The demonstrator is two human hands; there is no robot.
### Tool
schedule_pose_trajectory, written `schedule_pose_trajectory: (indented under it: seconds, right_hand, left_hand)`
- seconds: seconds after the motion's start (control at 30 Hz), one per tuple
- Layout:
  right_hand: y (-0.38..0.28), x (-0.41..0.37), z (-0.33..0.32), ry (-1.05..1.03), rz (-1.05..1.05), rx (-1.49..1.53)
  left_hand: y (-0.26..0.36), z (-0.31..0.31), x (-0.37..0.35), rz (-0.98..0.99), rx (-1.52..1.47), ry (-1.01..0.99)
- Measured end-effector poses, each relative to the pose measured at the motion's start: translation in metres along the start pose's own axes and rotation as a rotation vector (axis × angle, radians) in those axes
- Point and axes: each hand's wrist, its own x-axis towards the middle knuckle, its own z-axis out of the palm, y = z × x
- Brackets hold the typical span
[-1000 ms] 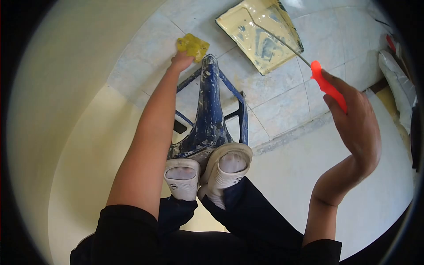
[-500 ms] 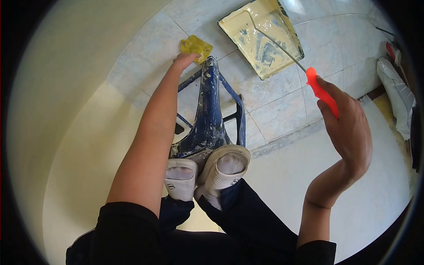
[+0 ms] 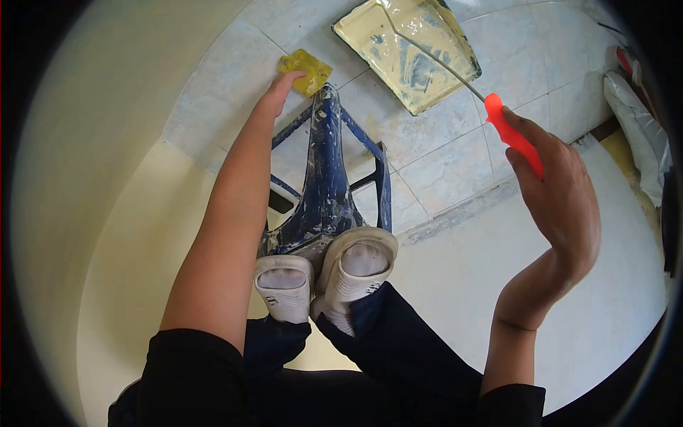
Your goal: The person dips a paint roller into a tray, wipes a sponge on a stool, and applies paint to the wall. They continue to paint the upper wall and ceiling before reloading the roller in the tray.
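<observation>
My right hand (image 3: pixel 551 171) is closed round the red-orange handle (image 3: pixel 514 135) of a paint roller. The roller's thin metal rod (image 3: pixel 441 60) runs up and left over a paint tray (image 3: pixel 420 85) coated in cream paint, with dark patches showing through. My left hand (image 3: pixel 284 85) holds a yellow, paint-stained cloth or sponge (image 3: pixel 313 77), thumb lying over its near side, just beyond the tip of a paint-spattered blue stool (image 3: pixel 327 156).
My feet in pale slippers (image 3: pixel 363 263) rest on the stool. Below lies a tiled floor (image 3: pixel 448 171). Cream walls (image 3: pixel 128 235) curve along the left. White bags (image 3: pixel 637 128) and other items stand at the far right.
The view has shifted slightly, so the tray and stool sit further up and left. My left thumb now lies more across the yellow cloth. My right hand keeps its hold.
</observation>
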Motion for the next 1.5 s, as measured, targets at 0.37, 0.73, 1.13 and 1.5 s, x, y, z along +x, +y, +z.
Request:
schedule_pose_trajectory:
  seconds: [0.37, 0.73, 1.13, 1.5]
  right_hand:
    - [0.006, -0.001, -0.001, -0.022, -0.002, 0.100]
    - [-0.004, -0.015, 0.016, 0.045, -0.045, -0.004]
    - [0.000, -0.007, 0.007, -0.021, -0.019, 0.070]
    - [0.013, -0.008, 0.018, 0.086, -0.016, 0.130]
  left_hand:
    - [-0.004, 0.020, 0.007, -0.063, 0.957, 0.101]
    - [-0.014, 0.019, 0.009, 0.058, 1.328, 0.136]
    - [-0.095, 0.016, 0.067, 0.139, 0.541, -0.232]
    - [-0.041, 0.060, 0.022, 0.151, 0.220, -0.090]
